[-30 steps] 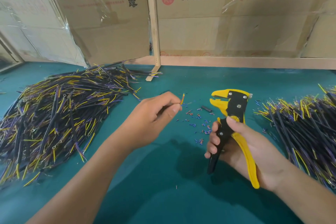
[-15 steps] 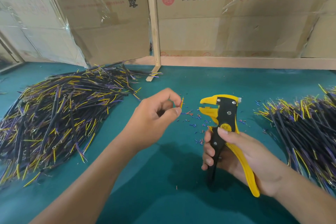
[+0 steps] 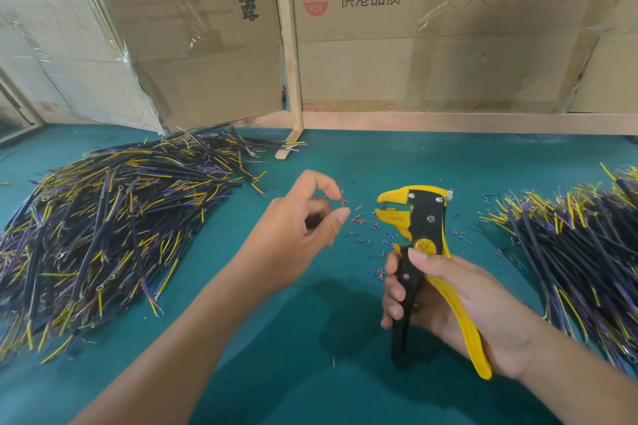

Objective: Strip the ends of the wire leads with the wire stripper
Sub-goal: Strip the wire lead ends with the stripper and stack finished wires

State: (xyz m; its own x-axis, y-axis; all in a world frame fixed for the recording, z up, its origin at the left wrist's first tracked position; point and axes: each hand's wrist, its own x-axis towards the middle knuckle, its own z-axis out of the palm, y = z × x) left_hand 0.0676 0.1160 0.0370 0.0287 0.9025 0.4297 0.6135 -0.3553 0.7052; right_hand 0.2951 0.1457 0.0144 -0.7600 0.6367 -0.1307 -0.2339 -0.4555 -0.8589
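My left hand [image 3: 297, 235] is raised over the green table [image 3: 262, 373] and pinches a thin wire lead [image 3: 342, 199] between thumb and forefinger; only its short tip shows, the rest is hidden by the hand. My right hand [image 3: 445, 297] grips the yellow-and-black wire stripper [image 3: 419, 231] by its handles, jaws apart and pointing left toward the lead's tip. A small gap separates the jaws from the wire.
A big pile of black, yellow and purple wire leads [image 3: 103, 228] lies at the left, another pile [image 3: 580, 245] at the right. Small bits of stripped insulation [image 3: 373, 238] litter the table between the hands. Cardboard boxes [image 3: 431, 28] and a wooden post [image 3: 288, 45] stand behind.
The stripper has moved left, closer to my left hand. My left hand has lifted slightly and turned the wire tip between its fingers.
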